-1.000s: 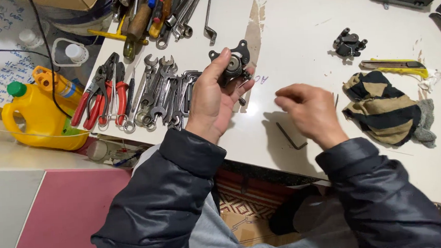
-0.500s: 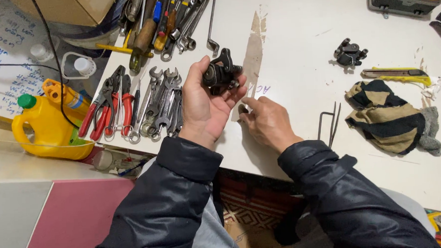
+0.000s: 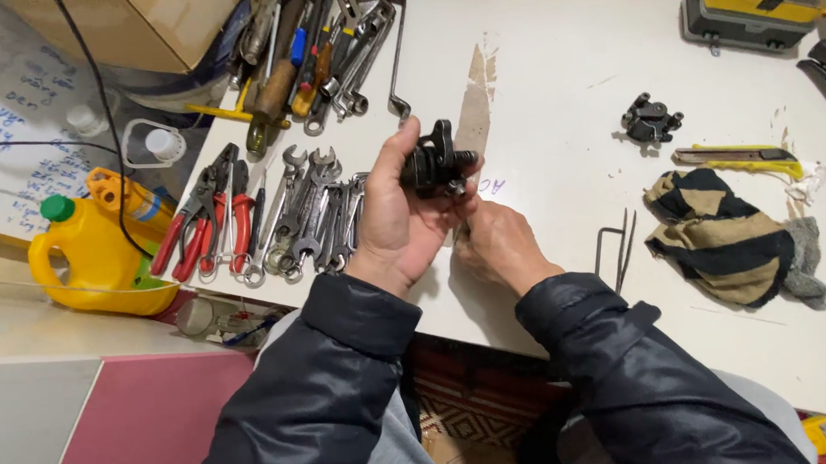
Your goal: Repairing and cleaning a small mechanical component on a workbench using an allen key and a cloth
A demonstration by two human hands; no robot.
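My left hand [image 3: 398, 214] holds a small black metal part [image 3: 433, 161] up above the white table [image 3: 556, 96], thumb and fingers wrapped round it. My right hand [image 3: 497, 242] is curled just below and to the right of that part, fingertips against its underside; whether they pinch anything is hidden. Both arms wear dark padded sleeves. Two bent hex keys [image 3: 618, 242] lie on the table to the right of my right hand.
A row of wrenches [image 3: 315, 213] and red-handled pliers [image 3: 208, 222] lies left of my hands, more tools behind. A second black part [image 3: 649, 120], a yellow utility knife [image 3: 739, 157], a striped rag [image 3: 724, 237] and a yellow case [image 3: 760, 3] are on the right. A yellow jug [image 3: 93, 251] stands below the table's left edge.
My right hand has come left from the hex keys to under the black part. My left hand has kept holding the part in about the same place.
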